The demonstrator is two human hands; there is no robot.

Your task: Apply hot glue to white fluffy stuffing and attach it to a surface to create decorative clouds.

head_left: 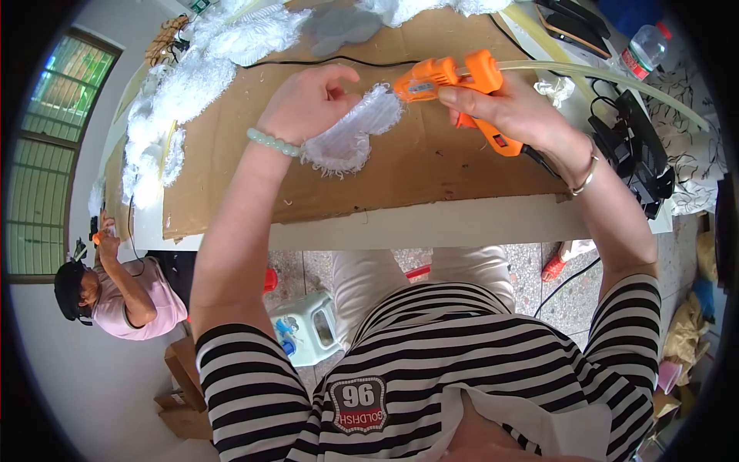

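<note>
My right hand (523,108) grips an orange hot glue gun (431,78), its thumb on the body and its fingers round the handle. A long translucent glue stick (600,71) runs out of the gun's back toward the right. My left hand (308,104), fingers curled, holds a white fringed fabric piece (350,142) above the cardboard; the grip is partly hidden. At the upper right end of this piece the gun's nozzle is touching it or very close; I cannot tell which.
Brown cardboard (431,169) covers the white table (462,227). White fluffy fabric pieces (192,85) pile along its left and far sides. A black cable (323,61) crosses behind. To the right are a plastic bottle (645,50) and black devices (635,146). Another person (138,300) works at left.
</note>
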